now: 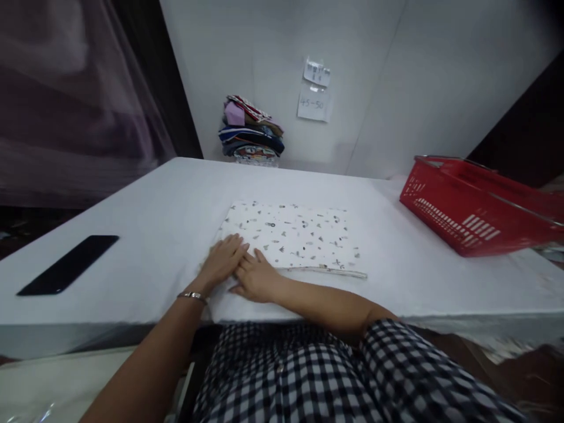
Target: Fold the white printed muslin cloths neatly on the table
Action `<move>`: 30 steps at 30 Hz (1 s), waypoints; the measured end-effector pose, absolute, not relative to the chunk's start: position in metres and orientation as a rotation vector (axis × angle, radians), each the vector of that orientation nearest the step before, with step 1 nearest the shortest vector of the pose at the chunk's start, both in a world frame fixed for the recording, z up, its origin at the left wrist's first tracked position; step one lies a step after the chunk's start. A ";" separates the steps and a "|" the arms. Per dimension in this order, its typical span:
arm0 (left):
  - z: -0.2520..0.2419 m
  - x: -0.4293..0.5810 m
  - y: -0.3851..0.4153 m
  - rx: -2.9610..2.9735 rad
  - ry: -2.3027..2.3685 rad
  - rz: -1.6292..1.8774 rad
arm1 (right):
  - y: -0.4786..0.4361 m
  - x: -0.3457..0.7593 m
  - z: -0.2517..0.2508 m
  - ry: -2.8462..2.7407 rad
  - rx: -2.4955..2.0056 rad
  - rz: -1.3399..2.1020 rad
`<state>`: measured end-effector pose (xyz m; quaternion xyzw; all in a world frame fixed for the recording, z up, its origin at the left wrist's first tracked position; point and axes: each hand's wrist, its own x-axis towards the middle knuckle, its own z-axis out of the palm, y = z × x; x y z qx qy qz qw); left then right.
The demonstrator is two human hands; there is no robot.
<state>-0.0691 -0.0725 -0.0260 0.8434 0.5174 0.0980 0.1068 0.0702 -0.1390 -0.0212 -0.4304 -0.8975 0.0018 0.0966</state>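
Observation:
A folded white cloth (299, 235) with a small scattered print lies flat on the white-covered table in front of me. Its near edge shows a thin fold. My left hand (224, 258) rests flat on the cloth's near left corner, fingers stretched out and pointing away from me. Close against it, my right hand (255, 276) presses down on the same corner, with its fingers extended and touching the left fingers. Both palms face down, so that corner of the cloth is covered. A bracelet (192, 295) circles my left wrist.
A black phone-like slab (68, 265) lies on the table (145, 205) at the left. The red plastic basket (467, 205) stands at the right edge. At the back, a pile of folded clothes (252, 132) sits by the wall, near paper signs (314, 104).

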 end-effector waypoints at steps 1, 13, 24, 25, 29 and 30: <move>-0.028 -0.068 -0.074 2.547 1.534 0.271 | -0.149 0.085 -0.022 -2.644 -1.277 0.010; -0.035 -0.062 -0.079 2.703 1.636 0.273 | -0.271 0.342 -0.019 -1.886 -2.144 0.227; -0.033 -0.060 -0.080 2.750 1.651 0.249 | -0.234 0.353 0.006 -0.952 -2.147 1.034; -0.033 -0.060 -0.080 2.746 1.647 0.249 | -0.228 0.353 0.007 -0.947 -2.159 1.053; -0.033 -0.061 -0.080 2.730 1.645 0.252 | -0.205 0.357 0.004 -0.915 -2.176 1.048; -0.034 -0.062 -0.080 2.732 1.645 0.261 | -0.199 0.359 0.003 -0.907 -2.167 1.038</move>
